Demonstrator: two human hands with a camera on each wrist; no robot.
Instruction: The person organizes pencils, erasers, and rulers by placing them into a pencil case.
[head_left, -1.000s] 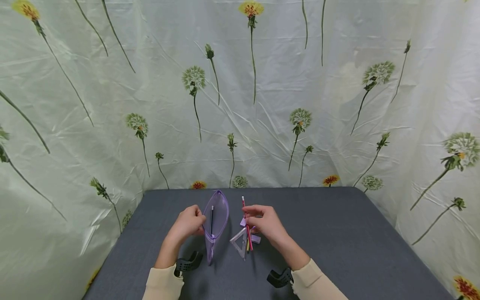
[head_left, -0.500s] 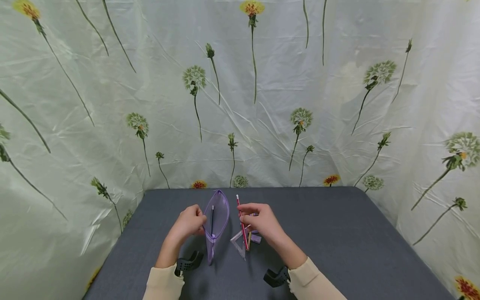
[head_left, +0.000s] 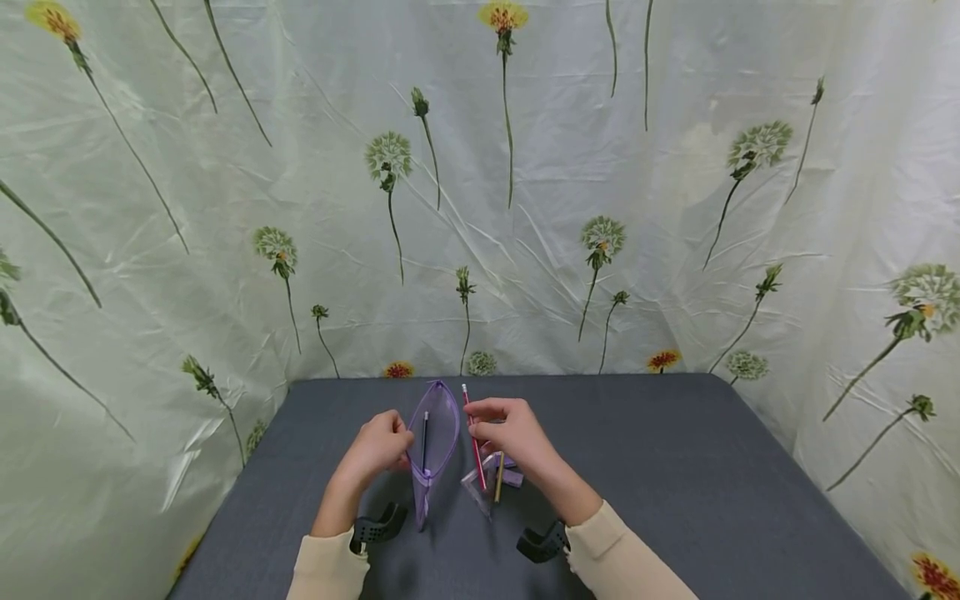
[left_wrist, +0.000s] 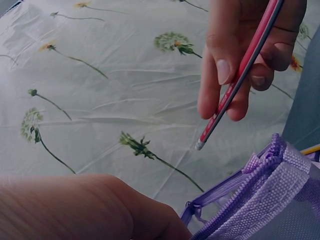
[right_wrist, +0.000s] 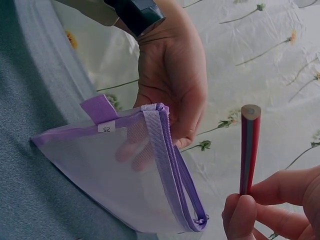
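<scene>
A purple mesh zip pouch [head_left: 442,433] stands with its mouth spread wide, and my left hand [head_left: 381,442] grips its left edge. Inside leans a dark pencil [head_left: 424,442]. My right hand [head_left: 513,433] pinches a red pencil [head_left: 476,437] with dark stripes, just right of the pouch. Its white eraser end points up and away in the head view; the unsharpened end faces the right wrist camera. In that view the left hand's fingers [right_wrist: 135,155] show through the mesh [right_wrist: 110,165].
Under and beside the right hand lie a clear set square [head_left: 476,492], a yellow pencil [head_left: 498,479] and small purple blocks [head_left: 512,477] on the dark table [head_left: 637,500]. A flower-print curtain [head_left: 540,292] hangs behind the table.
My right hand has lifted the red pencil from the small pile and moved left with it, closer to the pouch. The left hand and pouch stay in place.
</scene>
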